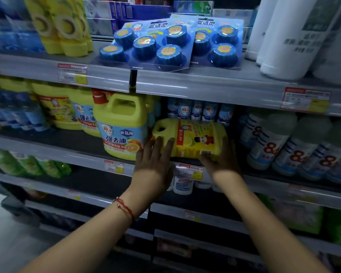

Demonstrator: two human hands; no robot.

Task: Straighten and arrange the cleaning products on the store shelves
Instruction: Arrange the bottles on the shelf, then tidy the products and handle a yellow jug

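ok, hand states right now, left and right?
Left hand: open, straight fingers pressed flat on the handle end of the yellow jug lying on its side.
Right hand: fingers curled round the jug's base end, gripping it.

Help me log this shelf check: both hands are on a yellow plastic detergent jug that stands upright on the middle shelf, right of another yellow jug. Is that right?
Not quite. The yellow plastic detergent jug lies on its side, not upright; the head view shows its handle end pointing left. The rest holds: the left hand presses flat on it, the right hand holds its base end, and the upright yellow jug stands to its left.
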